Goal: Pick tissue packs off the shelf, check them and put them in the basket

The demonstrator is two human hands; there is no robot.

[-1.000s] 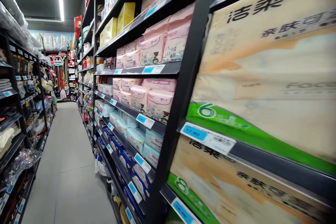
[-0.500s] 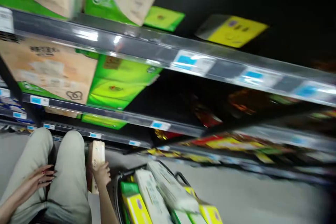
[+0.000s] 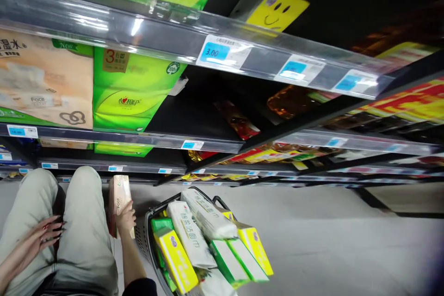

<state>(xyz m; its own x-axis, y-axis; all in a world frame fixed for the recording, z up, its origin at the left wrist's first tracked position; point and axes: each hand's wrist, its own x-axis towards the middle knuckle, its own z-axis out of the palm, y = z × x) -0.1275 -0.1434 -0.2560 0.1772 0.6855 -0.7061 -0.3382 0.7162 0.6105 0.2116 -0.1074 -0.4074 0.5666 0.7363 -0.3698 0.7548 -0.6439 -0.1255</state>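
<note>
My right hand (image 3: pixel 126 218) grips a peach-coloured tissue pack (image 3: pixel 121 189) marked "Face", held upright beside my right knee. Its fingers wrap over the pack's near side. My left hand (image 3: pixel 45 237) lies on my thigh with the fingers stretched out and nothing in it. Right of the tissue pack stands a black shopping basket (image 3: pixel 150 252), loaded with several packs. Among them are white face-towel packs (image 3: pixel 190 233), yellow packs (image 3: pixel 178 261) and green-and-white packs (image 3: pixel 229 259).
Shelves (image 3: pixel 166 141) run across in front of my knees. A large peach tissue pack (image 3: pixel 45 88) and a green tissue pack (image 3: pixel 130 92) stand on one shelf. Above, a yellow smiley pack (image 3: pixel 277 9) lies behind the clear shelf edge (image 3: pixel 166 41). Grey floor (image 3: pixel 329 236) spreads to the right.
The view has shifted, so shelves, basket and knees sit further left and higher. The right hand still holds the tissue pack beside the knee; the left hand stays on the thigh.
</note>
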